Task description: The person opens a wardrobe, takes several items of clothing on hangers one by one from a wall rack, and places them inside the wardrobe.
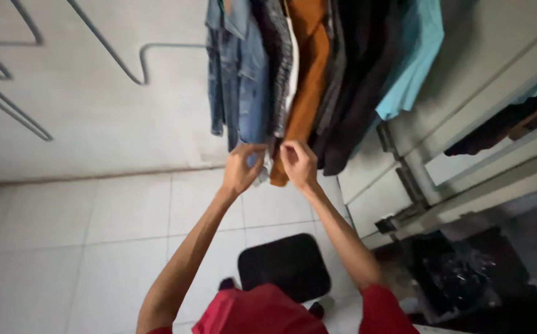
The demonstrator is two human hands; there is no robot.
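A row of hanging clothes fills the top middle: blue denim pieces (241, 74), a grey patterned garment (279, 68), a rust-orange garment (310, 74), dark garments (355, 80) and a teal shirt (414, 55). Both my arms reach up to their lower hems. My left hand (242, 167) pinches the bottom edge of the denim and grey pieces. My right hand (298, 164) has its fingers closed at the hem of the rust-orange garment. Which exact layer each hand grips is partly hidden by the fingers.
White floor tiles (95, 235) spread below, with a black mat (287, 266) near my feet. A pale wall with grey line marks (89, 74) is at left. A white wardrobe with a mirror (497, 130) stands right, dark clutter (460, 272) beneath it.
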